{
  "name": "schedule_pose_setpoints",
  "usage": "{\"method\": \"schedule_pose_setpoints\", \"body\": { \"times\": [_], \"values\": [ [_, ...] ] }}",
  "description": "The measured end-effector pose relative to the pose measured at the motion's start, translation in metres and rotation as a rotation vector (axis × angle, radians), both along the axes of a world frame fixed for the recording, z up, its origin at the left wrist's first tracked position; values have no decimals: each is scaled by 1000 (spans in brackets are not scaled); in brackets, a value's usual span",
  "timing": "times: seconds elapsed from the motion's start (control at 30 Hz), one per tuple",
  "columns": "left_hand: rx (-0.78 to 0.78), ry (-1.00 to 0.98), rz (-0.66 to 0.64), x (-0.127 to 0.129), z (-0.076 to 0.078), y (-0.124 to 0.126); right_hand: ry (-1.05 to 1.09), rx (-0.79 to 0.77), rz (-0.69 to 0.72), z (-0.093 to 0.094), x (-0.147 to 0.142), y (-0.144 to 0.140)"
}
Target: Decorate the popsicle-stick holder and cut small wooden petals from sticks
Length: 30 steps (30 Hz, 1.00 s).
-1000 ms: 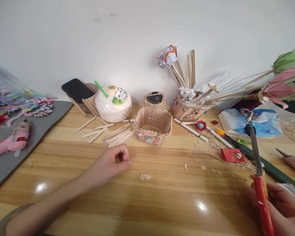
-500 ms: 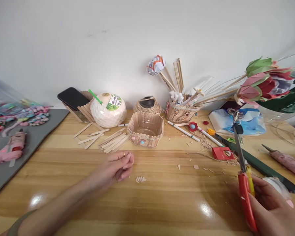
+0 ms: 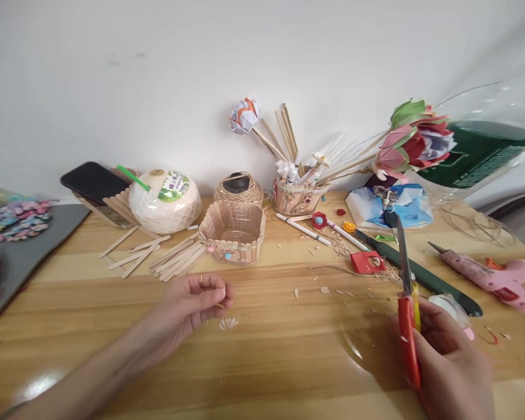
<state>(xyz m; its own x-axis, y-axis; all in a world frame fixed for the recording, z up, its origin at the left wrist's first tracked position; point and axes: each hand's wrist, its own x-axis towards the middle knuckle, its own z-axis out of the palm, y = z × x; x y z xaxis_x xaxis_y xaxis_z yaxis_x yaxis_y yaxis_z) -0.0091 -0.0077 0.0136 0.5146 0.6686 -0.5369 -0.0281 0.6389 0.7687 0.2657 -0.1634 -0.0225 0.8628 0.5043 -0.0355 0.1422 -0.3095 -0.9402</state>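
My left hand (image 3: 191,303) rests on the wooden table (image 3: 262,361), fingers curled and pinched together beside a small fan of cut wood pieces (image 3: 228,322); whether it holds a chip I cannot tell. My right hand (image 3: 450,361) grips red-handled scissors (image 3: 406,303), blades closed and pointing away from me. A basket made of craft sticks (image 3: 233,230) stands beyond my left hand, with loose craft sticks (image 3: 166,256) lying to its left.
A white coconut with a green straw (image 3: 164,201), a phone (image 3: 91,182), a twine ball (image 3: 238,188), a cup of sticks and paper flowers (image 3: 295,195), a pink glue gun (image 3: 494,277), a red punch (image 3: 367,262) and wood chips (image 3: 324,289) crowd the back and right. A grey mat (image 3: 13,262) lies left.
The view has swung to the right. My left hand slid toward the fan of cut pieces and its fingers pinched. My right hand with the scissors came further into view.
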Motion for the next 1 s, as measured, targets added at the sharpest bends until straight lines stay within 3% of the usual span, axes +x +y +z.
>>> {"method": "schedule_pose_setpoints", "body": {
  "times": [0.1, 0.27, 0.53, 0.8, 1.0],
  "values": [
    [-27, 3, 37, 4, 1, -3, 142, 21, -8, -5, 2, -4],
    [-38, -11, 90, 14, 1, -10, 175, 34, -2, -7, 4, -7],
    [-45, -65, 14, 25, 6, -19, 136, 24, 28, -3, 0, -9],
    [-66, 69, 13, 36, 8, -26, 121, 22, 115, -13, 10, -19],
    [-40, 134, -31, 45, 10, -32, 122, 20, 95, -8, 4, -15]
  ]
}}
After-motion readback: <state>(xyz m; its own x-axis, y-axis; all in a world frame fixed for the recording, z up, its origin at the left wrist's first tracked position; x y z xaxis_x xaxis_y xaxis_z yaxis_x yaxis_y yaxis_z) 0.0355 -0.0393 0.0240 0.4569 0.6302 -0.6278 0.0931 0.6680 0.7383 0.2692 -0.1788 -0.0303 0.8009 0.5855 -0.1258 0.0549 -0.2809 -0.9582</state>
